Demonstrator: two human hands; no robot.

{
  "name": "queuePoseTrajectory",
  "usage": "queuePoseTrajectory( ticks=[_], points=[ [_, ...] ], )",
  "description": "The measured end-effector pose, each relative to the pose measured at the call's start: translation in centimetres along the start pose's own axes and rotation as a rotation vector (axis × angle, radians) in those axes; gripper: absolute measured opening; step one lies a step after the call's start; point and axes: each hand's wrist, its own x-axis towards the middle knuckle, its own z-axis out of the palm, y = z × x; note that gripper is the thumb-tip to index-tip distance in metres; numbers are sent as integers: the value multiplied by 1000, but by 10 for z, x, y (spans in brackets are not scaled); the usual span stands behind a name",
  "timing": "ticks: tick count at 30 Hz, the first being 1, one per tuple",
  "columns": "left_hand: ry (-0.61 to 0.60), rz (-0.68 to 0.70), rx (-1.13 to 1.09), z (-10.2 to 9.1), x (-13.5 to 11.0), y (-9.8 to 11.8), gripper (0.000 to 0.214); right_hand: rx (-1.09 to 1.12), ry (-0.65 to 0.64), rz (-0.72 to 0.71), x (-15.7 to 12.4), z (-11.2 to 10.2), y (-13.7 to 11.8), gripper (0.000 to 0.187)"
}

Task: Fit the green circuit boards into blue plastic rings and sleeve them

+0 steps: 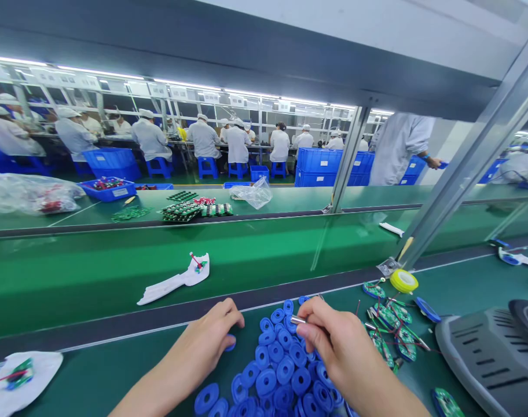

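The left hand [198, 347], at about seven o'clock of the view, is curled with its fingers closed around a small blue ring [230, 343], which is partly hidden by the fingertips. The right hand [333, 341], at about five o'clock, pinches a short silver metal cylinder [297, 319] between thumb and fingers, with one end sticking out to the left. Both hands hover over a loose pile of blue rubber rings [272, 362], which lies at six o'clock on the green desk [116, 388].

The rings look light and soft, so they should flex a little under the fingers and are probably best taken by the rim. The cylinder looks stiff and smooth, and its small size makes it likely to slip, so a firm pinch along its sides seems safest.

At about four o'clock, just beside the pile, lie green circuit boards [392, 324] with thin red and green wires, which look fragile. A yellow tape roll [403, 281] sits just beyond them, and a grey plastic shell [485, 359] rests further out. A white cloth [16, 379] lies at eight o'clock. Past a green conveyor belt [116, 284], at twelve o'clock, co-workers [203, 139] in white coats sit at their own desks among blue crates [320, 168].
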Motion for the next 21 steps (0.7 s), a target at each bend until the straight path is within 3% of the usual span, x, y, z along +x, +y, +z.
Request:
queuePoseTrajectory(
  ticks=[4,11,18,21],
  points=[
    [-33,-1,17,-4,-4,-9,41,3,17,-5,0,0,0,12],
    [32,17,-22,-3,-9,6,24,2,9,-63,0,9,-2,12],
    [231,71,-571,2,-11,35,23,17,19,-142,-6,33,-6,14],
    [320,42,-600,8,-17,46,22,-4,37,-141,-7,40,-7,11]
  ],
)
